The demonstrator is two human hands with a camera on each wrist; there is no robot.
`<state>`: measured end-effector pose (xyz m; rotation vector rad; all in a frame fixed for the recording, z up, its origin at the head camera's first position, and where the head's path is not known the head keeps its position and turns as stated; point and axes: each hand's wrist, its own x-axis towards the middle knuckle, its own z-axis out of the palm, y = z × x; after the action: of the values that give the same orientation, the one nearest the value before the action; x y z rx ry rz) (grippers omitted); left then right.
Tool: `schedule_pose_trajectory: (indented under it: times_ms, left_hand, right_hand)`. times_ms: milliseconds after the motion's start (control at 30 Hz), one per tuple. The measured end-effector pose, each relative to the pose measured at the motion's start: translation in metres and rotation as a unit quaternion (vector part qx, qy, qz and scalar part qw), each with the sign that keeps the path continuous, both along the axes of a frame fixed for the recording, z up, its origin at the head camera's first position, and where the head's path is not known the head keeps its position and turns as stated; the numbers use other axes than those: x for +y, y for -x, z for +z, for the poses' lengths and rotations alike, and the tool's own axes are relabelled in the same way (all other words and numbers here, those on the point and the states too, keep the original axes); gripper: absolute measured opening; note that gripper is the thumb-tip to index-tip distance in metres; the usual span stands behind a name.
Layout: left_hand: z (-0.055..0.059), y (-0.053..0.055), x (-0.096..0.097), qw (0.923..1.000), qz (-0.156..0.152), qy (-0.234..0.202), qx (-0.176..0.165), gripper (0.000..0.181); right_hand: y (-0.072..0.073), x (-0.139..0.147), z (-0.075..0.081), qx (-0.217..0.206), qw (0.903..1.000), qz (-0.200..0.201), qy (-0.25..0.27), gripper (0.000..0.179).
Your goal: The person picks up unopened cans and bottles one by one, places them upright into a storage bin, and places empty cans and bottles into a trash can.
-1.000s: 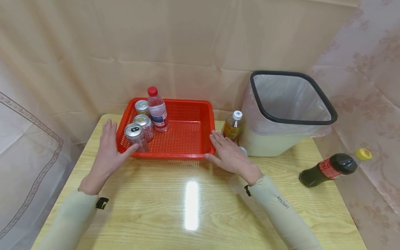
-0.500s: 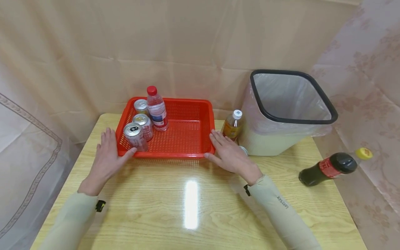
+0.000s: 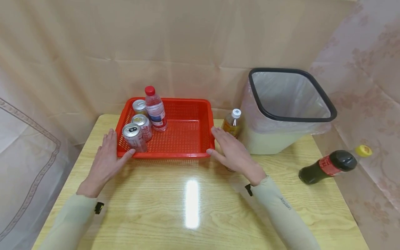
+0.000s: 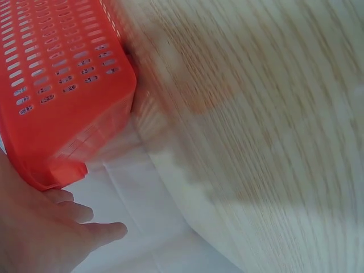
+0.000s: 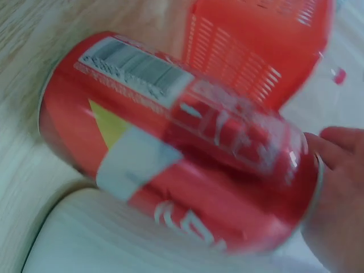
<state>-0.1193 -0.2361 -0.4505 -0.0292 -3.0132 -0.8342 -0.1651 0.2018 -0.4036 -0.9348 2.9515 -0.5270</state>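
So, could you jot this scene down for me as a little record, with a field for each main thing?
Container: red basket on the table
Contents: three cans and a red-capped bottle, grouped toward its left end
Left hand: at the basket's left side, thumb at the front rim
Right hand: fingertips at the basket's right side
Near the right hand: red can, mostly hidden in the head view
Between basket and bin: white-capped bottle
Bin: black-rimmed, bag-lined
Far right: yellow-capped bottle, dark contents
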Motion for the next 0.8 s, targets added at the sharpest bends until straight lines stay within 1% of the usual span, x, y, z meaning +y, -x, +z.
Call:
schedule_pose_trajectory:
  times_ms: [100, 167, 267, 367, 433, 500, 567, 667, 800]
  left_hand:
    - [0.0, 0.0, 0.001, 1.0, 0.002, -0.002, -0.004, 0.108]
    - [-0.001, 0.0, 0.001, 1.0, 0.003, -0.003, -0.005, 0.109]
    - [-0.002, 0.0, 0.001, 1.0, 0.002, -0.002, -0.004, 0.109]
    - [-0.002, -0.001, 0.0, 1.0, 0.0, -0.003, -0.002, 0.108]
    - [-0.002, -0.001, -0.001, 1.0, 0.0, -0.005, 0.001, 0.108]
    - [-0.001, -0.001, -0.001, 1.0, 0.0, -0.007, 0.002, 0.109]
    - [-0.001, 0.0, -0.001, 1.0, -0.001, -0.009, 0.004, 0.11]
    - [-0.002, 0.0, -0.001, 0.9999, -0.002, -0.009, 0.008, 0.11]
    - [-0.003, 0.0, 0.0, 0.9999, -0.002, -0.01, 0.014, 0.109]
  right_hand:
    - [-0.006, 0.011, 0.007, 0.041, 0.9966, -0.018, 0.069, 0.074]
    - [-0.012, 0.019, 0.01, 0.066, 0.9904, -0.031, 0.118, 0.069]
    - [-0.02, 0.032, 0.008, 0.096, 0.9788, -0.046, 0.175, 0.067]
    - [-0.024, 0.041, 0.0, 0.123, 0.9711, -0.054, 0.197, 0.069]
    - [-0.027, 0.045, -0.008, 0.129, 0.9705, -0.064, 0.193, 0.068]
    - [-0.031, 0.049, -0.015, 0.122, 0.9717, -0.077, 0.187, 0.067]
    - [-0.034, 0.051, -0.022, 0.102, 0.9729, -0.098, 0.183, 0.069]
    - [-0.039, 0.054, -0.03, 0.062, 0.9718, -0.13, 0.187, 0.077]
    - [-0.043, 0.054, -0.039, 0.001, 0.9665, -0.167, 0.195, 0.087]
